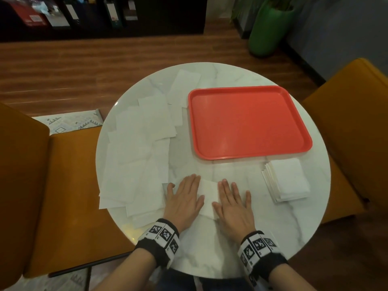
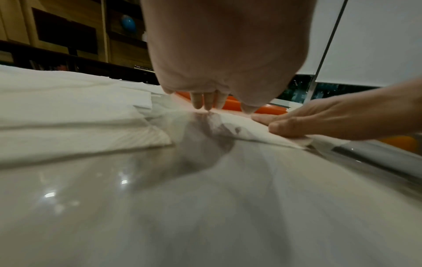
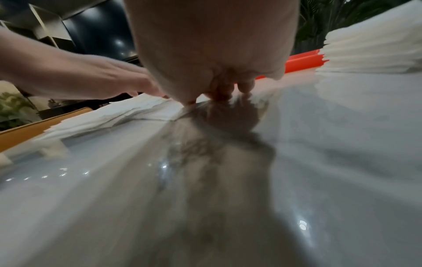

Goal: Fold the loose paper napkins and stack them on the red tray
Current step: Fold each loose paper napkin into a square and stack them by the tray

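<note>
A white paper napkin point(image 1: 208, 195) lies flat on the round marble table point(image 1: 273, 223) near its front edge. My left hand point(image 1: 184, 197) and right hand point(image 1: 234, 203) both press on it with straight fingers, one on each side. The red tray point(image 1: 247, 122) sits bare behind them. Several loose napkins point(image 1: 136, 156) spread in an overlapping pile over the table's left half. A stack of folded napkins point(image 1: 286, 182) rests on the table to the right, just in front of the tray. In the wrist views the napkin point(image 2: 246, 126) lies under my fingers point(image 3: 245, 86).
Orange chairs point(image 1: 354, 127) stand at the right and left point(image 1: 63, 185) of the table. A green planter point(image 1: 266, 28) is on the wooden floor beyond. A patterned cushion point(image 1: 73, 122) lies on the left seat. Dark shelving runs along the back wall.
</note>
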